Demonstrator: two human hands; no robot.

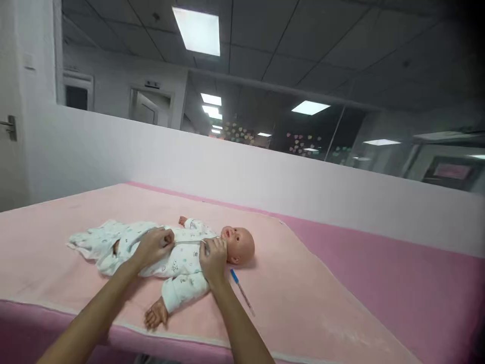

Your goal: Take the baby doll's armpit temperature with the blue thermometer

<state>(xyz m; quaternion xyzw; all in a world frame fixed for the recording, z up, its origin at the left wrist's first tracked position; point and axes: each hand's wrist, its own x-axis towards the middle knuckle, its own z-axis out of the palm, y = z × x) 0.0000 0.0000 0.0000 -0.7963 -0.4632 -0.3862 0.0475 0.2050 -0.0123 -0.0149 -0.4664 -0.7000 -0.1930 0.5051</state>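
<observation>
Baby doll has both arms sleeved; your left hand and right hand pinch its romper, fingers curled; fastening unclear.

Legible text: none | pink sign: unreadable | doorway sign: unreadable

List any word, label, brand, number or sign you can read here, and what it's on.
None readable.
Sign above the doorway: too small and blurred.
Pink panel in the glass at far right: too blurred to tell if it bears text.
Blue-tipped stick: any markings too small.
Doll's outfit: small print, can't tell if any is lettering.
</observation>
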